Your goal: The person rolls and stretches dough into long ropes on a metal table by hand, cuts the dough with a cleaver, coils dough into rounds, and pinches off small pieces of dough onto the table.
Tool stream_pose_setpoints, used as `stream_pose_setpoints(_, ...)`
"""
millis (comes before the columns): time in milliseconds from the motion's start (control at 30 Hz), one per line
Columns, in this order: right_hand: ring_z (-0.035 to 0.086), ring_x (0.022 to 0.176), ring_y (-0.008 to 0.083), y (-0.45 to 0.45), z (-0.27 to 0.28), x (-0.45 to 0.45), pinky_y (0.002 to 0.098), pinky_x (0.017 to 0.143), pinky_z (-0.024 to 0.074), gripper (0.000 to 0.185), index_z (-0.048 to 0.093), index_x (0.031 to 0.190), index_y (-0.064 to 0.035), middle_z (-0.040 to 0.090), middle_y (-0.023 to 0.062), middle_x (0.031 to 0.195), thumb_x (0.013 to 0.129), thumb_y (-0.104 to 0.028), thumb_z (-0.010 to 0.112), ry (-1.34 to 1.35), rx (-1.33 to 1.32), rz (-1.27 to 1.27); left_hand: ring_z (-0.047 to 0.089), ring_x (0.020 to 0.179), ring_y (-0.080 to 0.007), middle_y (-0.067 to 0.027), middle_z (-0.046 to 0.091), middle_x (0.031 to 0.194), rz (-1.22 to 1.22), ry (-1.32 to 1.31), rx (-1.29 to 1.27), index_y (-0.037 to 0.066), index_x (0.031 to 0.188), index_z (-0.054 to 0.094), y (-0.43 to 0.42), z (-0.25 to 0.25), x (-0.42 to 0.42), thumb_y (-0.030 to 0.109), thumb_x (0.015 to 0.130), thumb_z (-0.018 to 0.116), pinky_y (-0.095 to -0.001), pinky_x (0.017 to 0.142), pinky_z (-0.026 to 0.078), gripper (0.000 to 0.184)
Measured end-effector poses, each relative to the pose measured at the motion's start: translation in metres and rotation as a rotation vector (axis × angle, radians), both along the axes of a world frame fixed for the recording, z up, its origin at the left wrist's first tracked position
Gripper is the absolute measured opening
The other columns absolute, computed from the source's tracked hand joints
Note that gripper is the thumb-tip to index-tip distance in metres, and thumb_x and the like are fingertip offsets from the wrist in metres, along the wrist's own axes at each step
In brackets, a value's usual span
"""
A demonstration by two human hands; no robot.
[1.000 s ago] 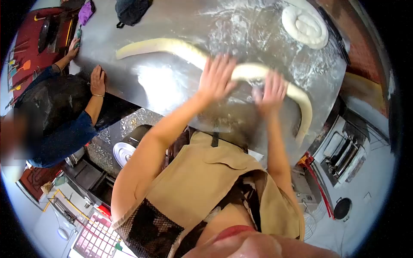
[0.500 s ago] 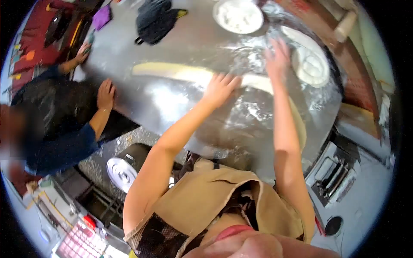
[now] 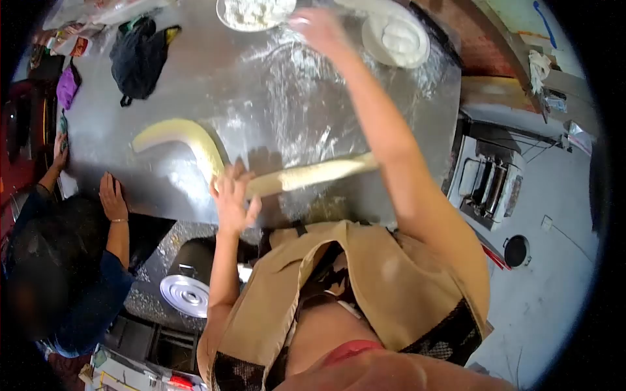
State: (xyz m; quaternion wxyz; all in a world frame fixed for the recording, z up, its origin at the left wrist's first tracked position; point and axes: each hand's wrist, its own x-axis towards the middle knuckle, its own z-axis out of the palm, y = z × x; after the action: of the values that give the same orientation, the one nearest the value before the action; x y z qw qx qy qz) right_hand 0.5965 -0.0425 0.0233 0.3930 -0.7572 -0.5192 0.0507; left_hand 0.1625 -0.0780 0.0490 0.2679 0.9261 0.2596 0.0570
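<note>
A long pale rope of dough (image 3: 189,140) lies on the metal table (image 3: 228,85), bent into an angle near its middle. Its left part curves; its right part runs straight until my right forearm hides its end. At the bend, my left hand (image 3: 233,199) rests on the dough with its fingers spread. My right hand (image 3: 319,29) is stretched out to the far side, beside the rim of a white bowl of flour (image 3: 255,13). Motion smears its fingers, so whether they hold anything is unclear. To the right of that hand stands another white dish (image 3: 396,42) with something white in it.
Loose flour streaks the tabletop. A black cloth bag (image 3: 140,62) and a purple pouch (image 3: 67,86) lie at the far left. Another person's hand (image 3: 113,195) touches the table's left edge. A lidded pot (image 3: 186,293) stands below, and a machine with rollers (image 3: 486,179) is right.
The dough has gone from a gentle curve to a sharp bend close to me. My left hand has drawn nearer my body, and my right hand has reached toward the flour bowl. The view has shifted.
</note>
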Motion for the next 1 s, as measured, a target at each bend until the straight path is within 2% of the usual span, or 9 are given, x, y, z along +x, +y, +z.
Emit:
stream_pose_setpoints(100, 0.064, 0.096, 0.0342, -0.121, 0.055, -0.031, 0.0415, 0.084, 0.0494, 0.02, 0.073, 0.098, -0.0119, 0.068, 0.0169, 0.102, 0.087, -0.02, 0.059, 0.111, -0.604, -0.06, 0.023, 0.14, -0.0384, -0.0219, 0.028, 0.15, 0.311, 0.001, 0.283, 0.012, 0.138, 0.045, 0.038, -0.039, -0.005, 0.04, 0.087, 0.06, -0.059, 0.112, 0.01, 0.061)
stream_pose_setpoints(200, 0.062, 0.087, 0.0374, -0.159, 0.003, -0.062, 0.0443, 0.075, 0.0495, 0.016, 0.07, 0.087, -0.0076, 0.066, 0.0179, 0.092, 0.081, -0.011, 0.056, -0.04, -0.777, 0.003, 0.015, 0.141, -0.0456, -0.0317, 0.014, 0.153, 0.717, -0.172, 0.017, 0.004, 0.147, 0.03, 0.107, -0.059, 0.003, 0.045, 0.085, 0.064, -0.0529, 0.114, 0.015, 0.082)
stream_pose_setpoints(333, 0.061, 0.082, 0.0384, -0.054, -0.045, -0.17, 0.0474, 0.072, 0.0486, 0.013, 0.064, 0.081, -0.0061, 0.064, 0.0184, 0.086, 0.079, -0.011, 0.052, -0.053, -0.179, 0.291, 0.016, 0.142, -0.0456, -0.0322, 0.012, 0.153, 0.615, -0.159, 0.057, -0.002, 0.144, 0.032, 0.169, -0.1, 0.032, 0.038, 0.085, 0.063, -0.0517, 0.114, 0.016, 0.078)
stream_pose_setpoints(533, 0.065, 0.087, 0.0386, 0.044, -0.035, -0.253, 0.0466, 0.072, 0.0533, 0.019, 0.067, 0.093, -0.0094, 0.067, 0.0162, 0.095, 0.08, -0.011, 0.053, 0.002, -0.356, 0.218, 0.026, 0.14, -0.0381, -0.0204, 0.025, 0.153, 0.375, -0.03, 0.201, 0.007, 0.132, 0.05, 0.156, -0.062, 0.04, 0.021, 0.08, 0.064, -0.0552, 0.111, 0.024, 0.056)
stream_pose_setpoints(567, 0.065, 0.091, 0.0377, 0.029, -0.036, -0.249, 0.0458, 0.078, 0.0532, 0.022, 0.068, 0.098, -0.0118, 0.067, 0.0158, 0.1, 0.081, -0.013, 0.053, -0.083, -0.54, 0.361, 0.031, 0.138, -0.0372, -0.019, 0.029, 0.152, 0.362, -0.015, 0.341, 0.01, 0.131, 0.052, 0.13, -0.054, 0.051, 0.022, 0.081, 0.064, -0.0562, 0.111, 0.024, 0.053)
stream_pose_setpoints(633, 0.063, 0.101, 0.0319, -0.044, -0.022, -0.231, 0.0427, 0.088, 0.05, 0.024, 0.069, 0.103, -0.0144, 0.067, 0.0121, 0.109, 0.084, -0.017, 0.055, 0.593, -0.35, 0.053, 0.038, 0.134, -0.0353, -0.0162, 0.035, 0.149, 0.011, -0.007, 0.158, 0.013, 0.134, 0.049, 0.052, -0.051, 0.063, 0.025, 0.083, 0.064, -0.0589, 0.109, 0.026, 0.054)
stream_pose_setpoints(700, 0.061, 0.11, 0.0248, -0.137, -0.092, -0.172, 0.0371, 0.096, 0.046, 0.024, 0.069, 0.106, -0.0146, 0.067, 0.0077, 0.114, 0.09, -0.023, 0.053, -0.142, 0.016, 0.104, 0.038, 0.134, -0.0327, -0.0168, 0.04, 0.145, -0.352, 0.016, 0.03, 0.01, 0.143, 0.04, -0.029, -0.008, 0.064, 0.034, 0.084, 0.068, -0.0506, 0.11, 0.029, 0.069)
stream_pose_setpoints(833, 0.062, 0.11, 0.0266, -0.339, -0.044, -0.082, 0.0354, 0.093, 0.0505, 0.026, 0.069, 0.106, -0.0081, 0.065, 0.0141, 0.118, 0.087, -0.007, 0.052, 0.048, -0.196, -0.301, 0.055, 0.089, -0.0218, -0.009, 0.057, 0.105, -0.38, 0.017, 0.149, 0.012, 0.131, 0.049, -0.045, -0.033, 0.058, 0.053, 0.068, 0.073, -0.0368, 0.078, 0.047, 0.079)
stream_pose_setpoints(1000, 0.049, 0.127, 0.0326, -0.425, -0.006, -0.112, 0.0428, 0.107, 0.0374, 0.039, 0.06, 0.123, -0.0017, 0.056, 0.0197, 0.13, 0.09, -0.019, 0.05, 0.029, -0.424, -0.743, 0.059, 0.085, -0.0244, -0.0069, 0.059, 0.099, -0.317, -0.036, 0.325, 0.013, 0.116, 0.06, 0.016, -0.036, 0.034, 0.04, 0.063, 0.082, -0.0367, 0.071, 0.051, 0.063)
